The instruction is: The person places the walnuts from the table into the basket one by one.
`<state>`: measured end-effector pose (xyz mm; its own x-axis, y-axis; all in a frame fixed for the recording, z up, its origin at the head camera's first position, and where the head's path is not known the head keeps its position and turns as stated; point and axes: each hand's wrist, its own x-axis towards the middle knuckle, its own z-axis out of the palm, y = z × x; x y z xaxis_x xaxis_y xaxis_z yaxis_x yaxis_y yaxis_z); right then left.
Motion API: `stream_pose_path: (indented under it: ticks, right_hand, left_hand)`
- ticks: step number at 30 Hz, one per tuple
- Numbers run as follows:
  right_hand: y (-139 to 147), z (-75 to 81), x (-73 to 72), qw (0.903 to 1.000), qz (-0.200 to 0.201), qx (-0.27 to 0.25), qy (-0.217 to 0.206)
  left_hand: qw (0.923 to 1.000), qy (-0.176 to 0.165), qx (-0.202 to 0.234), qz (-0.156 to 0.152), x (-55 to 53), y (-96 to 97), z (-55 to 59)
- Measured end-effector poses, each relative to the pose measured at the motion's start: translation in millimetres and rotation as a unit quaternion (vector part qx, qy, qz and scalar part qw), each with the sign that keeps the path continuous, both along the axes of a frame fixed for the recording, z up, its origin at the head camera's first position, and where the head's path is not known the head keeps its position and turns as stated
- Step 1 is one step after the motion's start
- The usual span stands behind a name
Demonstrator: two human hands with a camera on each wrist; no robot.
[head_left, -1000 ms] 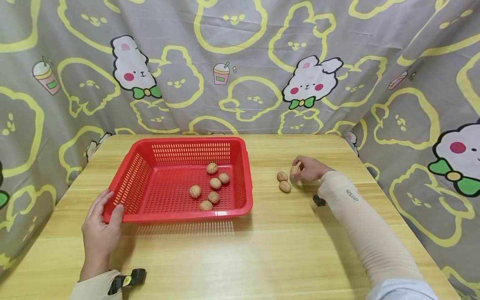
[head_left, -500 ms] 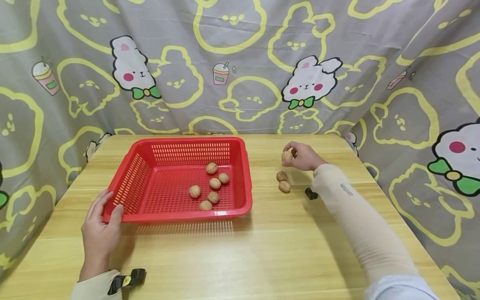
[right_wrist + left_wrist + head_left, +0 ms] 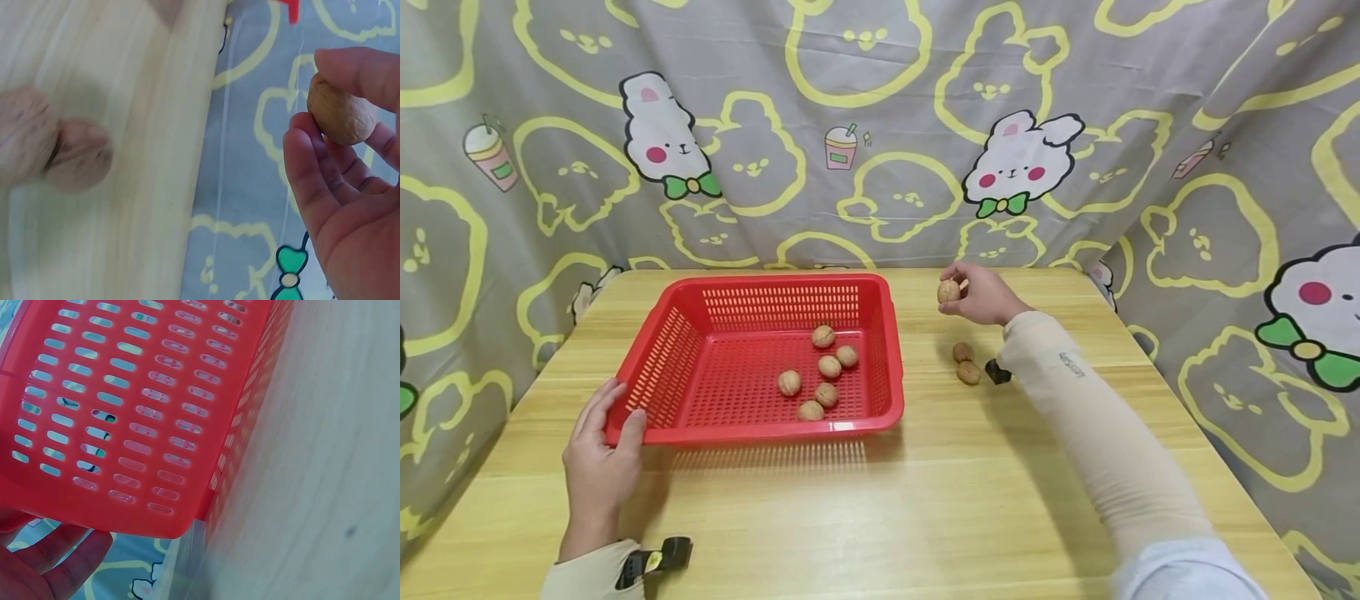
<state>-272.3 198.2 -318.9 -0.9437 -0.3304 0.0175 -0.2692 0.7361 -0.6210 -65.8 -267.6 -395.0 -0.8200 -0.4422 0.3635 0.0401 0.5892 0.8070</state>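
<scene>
Pinched between the thumb and fingers of my right hand is a walnut, raised above the table to the right of the red plastic basket. The right wrist view shows this walnut between thumb and fingertips. My left hand grips the basket's near left corner, thumb over the rim and fingers along the outside. In the left wrist view its fingers lie against the slotted basket wall. Several walnuts lie inside the basket, mostly toward its right side.
Two walnuts touch each other on the wooden table, one darker walnut and one lighter walnut, below the right hand. A grey cartoon-print curtain surrounds the table's back and sides.
My right hand has lifted the walnut off the table and carried it leftward and away from me, past the two others. The left hand and the basket have stayed in place.
</scene>
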Motion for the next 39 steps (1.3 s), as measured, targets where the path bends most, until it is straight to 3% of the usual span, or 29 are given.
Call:
stream_pose_path:
  ticks: [15,29,39]
  right_hand:
    - [-53,15.9,-4.8,0.9966,0.036,-0.072,0.018]
    - [-103,23.6,-9.5,0.9898,0.079,-0.117,-0.015]
    - [-136,21.2,-1.6,0.9866,0.107,-0.121,-0.025]
  left_hand:
    - [1.0000,-0.001,0.001,0.001,0.4,-0.9,0.1]
    - [0.9999,0.010,0.003,0.004,-1.5,0.2,0.1]
    - [0.9999,-0.003,0.006,0.008,-0.1,0.5,-1.1]
